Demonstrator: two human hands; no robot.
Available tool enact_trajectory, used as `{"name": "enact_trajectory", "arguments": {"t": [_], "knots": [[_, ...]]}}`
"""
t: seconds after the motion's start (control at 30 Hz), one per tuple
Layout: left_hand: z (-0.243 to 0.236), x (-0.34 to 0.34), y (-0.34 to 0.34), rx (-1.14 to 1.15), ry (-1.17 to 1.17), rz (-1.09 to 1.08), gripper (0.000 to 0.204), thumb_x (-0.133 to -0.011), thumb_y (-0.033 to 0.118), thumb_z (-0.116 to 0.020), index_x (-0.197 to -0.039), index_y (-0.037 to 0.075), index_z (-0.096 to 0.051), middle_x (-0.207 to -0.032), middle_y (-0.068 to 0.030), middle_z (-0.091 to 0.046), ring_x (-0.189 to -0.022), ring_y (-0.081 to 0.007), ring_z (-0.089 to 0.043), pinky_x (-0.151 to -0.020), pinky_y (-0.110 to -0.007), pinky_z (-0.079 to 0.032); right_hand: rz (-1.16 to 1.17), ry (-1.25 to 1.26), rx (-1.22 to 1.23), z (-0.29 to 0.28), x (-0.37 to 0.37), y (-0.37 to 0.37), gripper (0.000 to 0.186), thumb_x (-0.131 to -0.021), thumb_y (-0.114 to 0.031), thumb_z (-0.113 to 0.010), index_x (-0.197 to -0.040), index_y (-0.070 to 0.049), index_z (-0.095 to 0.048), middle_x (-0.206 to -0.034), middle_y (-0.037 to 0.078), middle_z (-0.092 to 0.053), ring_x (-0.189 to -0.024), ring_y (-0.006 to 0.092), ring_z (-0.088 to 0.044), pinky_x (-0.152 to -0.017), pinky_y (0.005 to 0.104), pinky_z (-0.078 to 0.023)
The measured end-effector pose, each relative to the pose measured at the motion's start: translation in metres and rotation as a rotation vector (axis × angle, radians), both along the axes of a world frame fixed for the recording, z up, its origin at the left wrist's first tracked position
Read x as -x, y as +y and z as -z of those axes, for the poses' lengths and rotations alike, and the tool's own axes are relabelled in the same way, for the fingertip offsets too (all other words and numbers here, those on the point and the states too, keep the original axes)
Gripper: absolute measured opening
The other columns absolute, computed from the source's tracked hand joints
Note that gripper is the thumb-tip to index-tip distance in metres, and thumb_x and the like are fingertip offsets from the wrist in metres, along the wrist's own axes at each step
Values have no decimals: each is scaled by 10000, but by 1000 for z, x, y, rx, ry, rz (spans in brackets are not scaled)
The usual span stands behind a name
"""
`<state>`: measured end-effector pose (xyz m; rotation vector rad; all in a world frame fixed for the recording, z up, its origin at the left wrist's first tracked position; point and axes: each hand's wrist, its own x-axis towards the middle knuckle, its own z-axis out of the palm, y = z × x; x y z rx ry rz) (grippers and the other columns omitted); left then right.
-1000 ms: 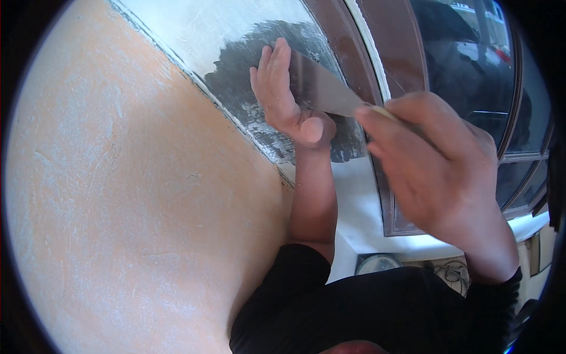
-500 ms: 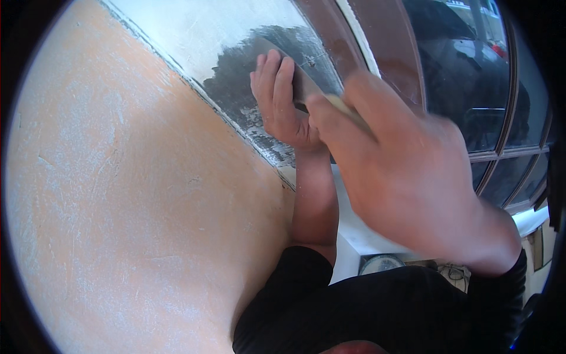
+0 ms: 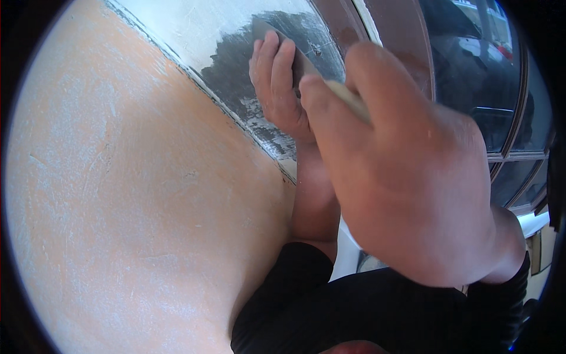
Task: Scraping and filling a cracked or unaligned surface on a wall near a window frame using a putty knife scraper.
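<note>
My right hand (image 3: 407,165) is closed round the pale handle (image 3: 349,100) of a scraper, held slantwise with its blade pointing up and left. The grey metal blade (image 3: 302,66) lies against a dark, stripped patch (image 3: 227,74) on a white-painted panel (image 3: 200,23). My left hand (image 3: 277,88) is at the blade, its fingers together and bent against the metal; its thumb is mostly hidden behind my right hand. Ragged flecks of white paint (image 3: 268,127) show at the patch's lower end.
A peach-coloured wall (image 3: 130,194) with whitish scuffs fills the left, meeting the panel at a dark, chipped seam (image 3: 218,103). On the right stand a brown frame (image 3: 401,41) and a paned window (image 3: 471,76) with reflections. Part of a round container (image 3: 370,263) shows below my right hand.
Both hands and the scraper have moved a little up the panel, with the blade tip now nearer the patch's upper edge. The view has shifted slightly, and my right hand covers more of the container.
</note>
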<state>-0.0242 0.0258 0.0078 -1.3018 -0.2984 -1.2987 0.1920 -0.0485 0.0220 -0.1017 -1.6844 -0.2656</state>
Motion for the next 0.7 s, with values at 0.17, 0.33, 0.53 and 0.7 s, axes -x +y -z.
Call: {"name": "enact_trajectory", "arguments": {"t": [0.17, 0.33, 0.53, 0.7], "knots": [[6, -2, -4, 60, -90, -91, 360, -1004, 283, -493, -1216, 25, -629, -1269, -196, -642, -1177, -416, -595, -1010, -550, -450, 38, -37, -20, 8, -8, 1, 331, -755, -59, -662, -1084, -19, -662, -884, 52, -492, -665, 176, -592, -519, 274, -499], [3, -4, -6, 52, -88, -115, 358, -1017, 292, -478, -1218, 31, -619, -1269, -188, -642, -1192, -412, -586, -1025, -557, -432, 69, -82, -41, -42, 41, -12, 333, -756, -61, -660, -1086, -18, -661, -882, 51, -493, -662, 174, -590, -517, 272, -499], [9, -19, 2, 119, -105, -59, 440, -1046, 376, -392, -1213, 38, -619, -1290, -189, -629, -1196, -411, -578, -1039, -558, -418, 138, -140, -52, -36, 34, -5, 336, -757, -63, -658, -1090, -16, -659, -881, 49, -494, -658, 173, -587, -515, 270, -498], [-4, -9, -9, 116, -84, -156, 483, -1065, 400, -330, -1202, 38, -619, -1309, -192, -614, -1205, -403, -572, -1033, -555, -424, 137, -185, -90, -37, 34, -11, 339, -757, -65, -656, -1092, -15, -658, -879, 48, -495, -654, 171, -585, -513, 268, -498]]}}
